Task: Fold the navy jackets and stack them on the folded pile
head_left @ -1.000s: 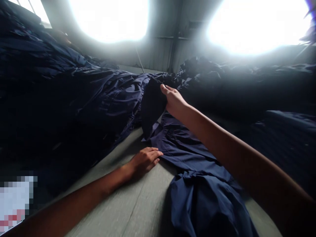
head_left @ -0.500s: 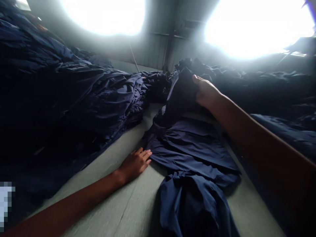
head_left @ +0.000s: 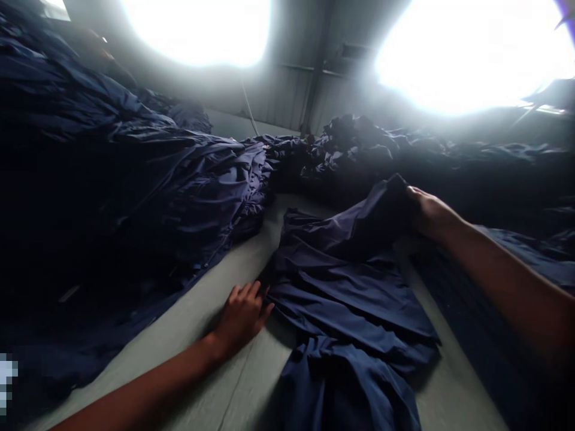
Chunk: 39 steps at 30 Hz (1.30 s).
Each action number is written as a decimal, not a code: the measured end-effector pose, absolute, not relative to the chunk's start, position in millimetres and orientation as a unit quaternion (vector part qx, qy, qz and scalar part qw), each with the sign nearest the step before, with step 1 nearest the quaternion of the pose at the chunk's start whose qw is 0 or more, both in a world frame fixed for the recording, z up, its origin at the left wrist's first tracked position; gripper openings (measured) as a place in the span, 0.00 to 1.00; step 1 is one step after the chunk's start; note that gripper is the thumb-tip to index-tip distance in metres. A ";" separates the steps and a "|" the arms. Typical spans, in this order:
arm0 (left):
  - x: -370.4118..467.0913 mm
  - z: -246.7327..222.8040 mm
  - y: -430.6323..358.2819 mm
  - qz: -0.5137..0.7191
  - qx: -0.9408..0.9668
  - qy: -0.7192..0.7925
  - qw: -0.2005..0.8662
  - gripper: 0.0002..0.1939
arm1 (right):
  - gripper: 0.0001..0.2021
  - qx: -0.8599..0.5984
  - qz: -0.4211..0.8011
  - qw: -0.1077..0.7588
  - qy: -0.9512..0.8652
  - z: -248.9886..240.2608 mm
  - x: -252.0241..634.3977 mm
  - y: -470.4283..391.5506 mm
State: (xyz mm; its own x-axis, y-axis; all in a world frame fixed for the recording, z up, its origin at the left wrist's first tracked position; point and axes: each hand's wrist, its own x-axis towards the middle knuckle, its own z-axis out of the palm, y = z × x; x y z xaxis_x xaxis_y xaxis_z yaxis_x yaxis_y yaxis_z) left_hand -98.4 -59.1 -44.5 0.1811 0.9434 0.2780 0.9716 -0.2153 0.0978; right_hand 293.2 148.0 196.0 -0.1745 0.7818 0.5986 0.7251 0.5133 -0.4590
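Note:
A dark blue garment (head_left: 341,287) lies spread and creased across the pale table (head_left: 233,359), its lower part bunched toward me. With thumb and fingers pressed together, my right hand (head_left: 429,212) holds the garment's upper right corner raised above the surface. At the garment's left edge is my left hand (head_left: 245,308), palm down, its fingertips touching or pinching the cloth; the thumb points toward the fabric. What lies under those fingertips is hidden.
A tall heap of dark blue cloth (head_left: 202,185) fills the left side. More piled cloth (head_left: 359,143) stands at the back and along the right. Another flat dark piece (head_left: 467,311) lies beneath my right forearm. Two bright windows glare above.
My right hand has moved right and down toward me, drawing the garment's raised corner along, so the upper part now spreads rightward. My left hand stays near the left edge, its fingers more bent.

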 end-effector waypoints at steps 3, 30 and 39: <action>-97.3 -41.4 -63.5 -0.126 -0.769 -0.623 0.066 0.20 | 0.17 -0.566 0.222 0.473 -0.638 159.2 326.2 157.5; -173.8 37.1 -28.5 0.062 -0.713 -0.685 -0.133 0.32 | 0.18 -0.638 0.014 0.300 -0.709 -21.4 365.7 85.8; -90.6 11.2 43.6 -0.084 -0.825 -0.560 -0.003 0.33 | 0.32 -0.555 -0.002 0.128 -0.822 -48.1 309.8 86.8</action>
